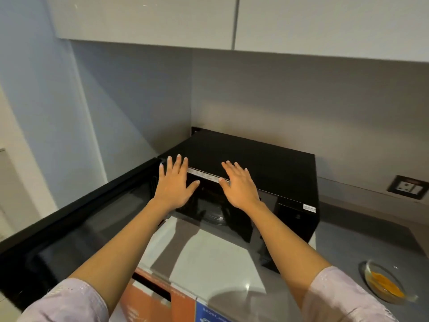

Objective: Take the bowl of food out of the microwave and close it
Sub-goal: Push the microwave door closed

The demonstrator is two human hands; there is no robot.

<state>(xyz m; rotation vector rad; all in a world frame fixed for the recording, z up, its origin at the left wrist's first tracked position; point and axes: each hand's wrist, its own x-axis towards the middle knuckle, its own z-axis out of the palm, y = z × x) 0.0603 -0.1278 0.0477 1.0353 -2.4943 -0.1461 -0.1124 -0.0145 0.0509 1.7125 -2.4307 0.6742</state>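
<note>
A black microwave (255, 159) stands in the corner with its door (69, 228) swung wide open to the left. Inside the dark cavity I can make out the turntable (216, 217). A glass bowl (386, 284) holding orange food sits on the grey counter at the lower right, outside the microwave. My left hand (174, 184) is stretched out flat with fingers spread in front of the cavity's upper left. My right hand (239, 184) is held the same way at the cavity's upper middle. Neither hand holds anything.
The microwave sits on a white appliance top (209, 259) with orange and blue stickers on its front. White cabinets (301, 24) hang overhead. A wall socket (408, 188) is at the right, above the grey counter (371, 228).
</note>
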